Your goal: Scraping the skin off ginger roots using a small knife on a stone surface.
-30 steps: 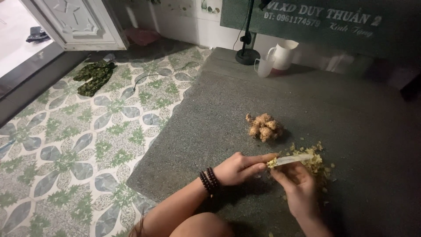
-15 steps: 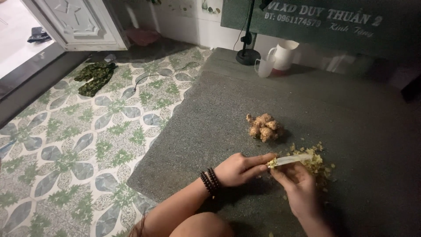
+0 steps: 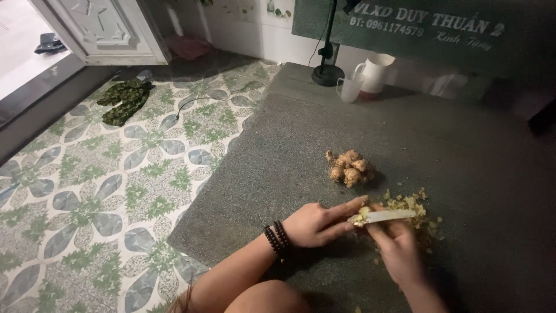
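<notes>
Ginger is the work in hand: a pile of chopped yellow bits lies on the dark green mat under and beside a pale knife, while a whole knobbly ginger root sits untouched a little beyond it. The right hand is closed around the knife's handle, and the left hand lies flat, fingers stretched to the small piece at the blade's near end. By my judgement some is cut, with that root left.

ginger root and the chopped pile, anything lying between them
Nothing; in the head view only bare dark slab separates the ginger root from the chopped pile.
</notes>
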